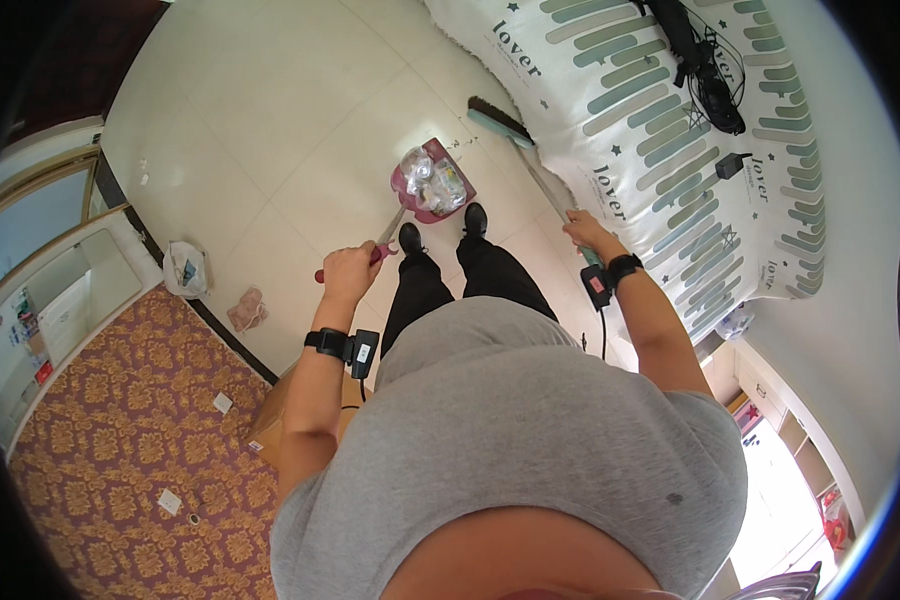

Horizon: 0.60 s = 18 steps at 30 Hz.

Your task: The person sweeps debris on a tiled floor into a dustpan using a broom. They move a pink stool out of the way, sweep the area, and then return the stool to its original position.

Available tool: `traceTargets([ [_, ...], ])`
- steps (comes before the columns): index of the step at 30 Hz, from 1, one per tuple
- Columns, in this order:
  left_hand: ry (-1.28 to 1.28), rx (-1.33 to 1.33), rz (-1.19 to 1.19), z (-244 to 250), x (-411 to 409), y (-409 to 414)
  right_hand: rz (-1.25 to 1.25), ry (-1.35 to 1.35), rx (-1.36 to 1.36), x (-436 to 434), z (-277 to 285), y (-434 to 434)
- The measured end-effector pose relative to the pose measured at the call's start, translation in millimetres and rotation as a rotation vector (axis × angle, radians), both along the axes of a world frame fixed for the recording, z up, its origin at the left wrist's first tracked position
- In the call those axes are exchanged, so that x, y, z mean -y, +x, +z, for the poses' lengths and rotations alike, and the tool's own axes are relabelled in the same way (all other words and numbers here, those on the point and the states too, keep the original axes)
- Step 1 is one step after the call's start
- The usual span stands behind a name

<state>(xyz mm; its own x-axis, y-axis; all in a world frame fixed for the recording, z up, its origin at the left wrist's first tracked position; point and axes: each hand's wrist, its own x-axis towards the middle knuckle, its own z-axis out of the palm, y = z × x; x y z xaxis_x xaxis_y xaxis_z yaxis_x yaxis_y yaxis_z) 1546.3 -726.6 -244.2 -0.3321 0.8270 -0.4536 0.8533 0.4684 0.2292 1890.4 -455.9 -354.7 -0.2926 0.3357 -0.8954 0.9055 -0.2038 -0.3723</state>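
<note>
My left hand [350, 271] is closed around the handle of a long-handled dustpan [461, 174]. The pinkish-red pan rests on the tiled floor before my shoes and holds crumpled clear plastic packaging [436, 184]. My right hand [586, 231] grips the handle of a broom [501, 121] with dark bristles and a light blue-green head. The broom head lies beyond the dustpan to the right, against the edge of the bed cover. Small dark bits [465, 141] lie on the floor between the broom head and the pan.
A bed with a patterned cover [615, 135] stands on the right, bearing black cables [709, 82] and a black adapter [730, 166]. At left are a white plastic bag [185, 268], a pink cloth-like item [247, 309] and a cardboard box [270, 416] beside the patterned wall.
</note>
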Motion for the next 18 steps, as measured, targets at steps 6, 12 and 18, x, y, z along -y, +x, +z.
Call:
traceTargets([
  [6, 0.059, -0.050, -0.038, 4.3, -22.1, 0.8, 0.021, -0.222, 0.001, 20.4, 54.0, 2.3],
  [12, -0.014, -0.010, -0.012, -4.5, -3.9, -6.5, -0.149, -0.353, -0.035, 17.9, 100.1, 58.1],
  [18, 0.012, -0.017, -0.022, -9.4, 8.7, -9.1, -0.128, -0.118, -0.059, 38.8, 42.5, 37.7],
])
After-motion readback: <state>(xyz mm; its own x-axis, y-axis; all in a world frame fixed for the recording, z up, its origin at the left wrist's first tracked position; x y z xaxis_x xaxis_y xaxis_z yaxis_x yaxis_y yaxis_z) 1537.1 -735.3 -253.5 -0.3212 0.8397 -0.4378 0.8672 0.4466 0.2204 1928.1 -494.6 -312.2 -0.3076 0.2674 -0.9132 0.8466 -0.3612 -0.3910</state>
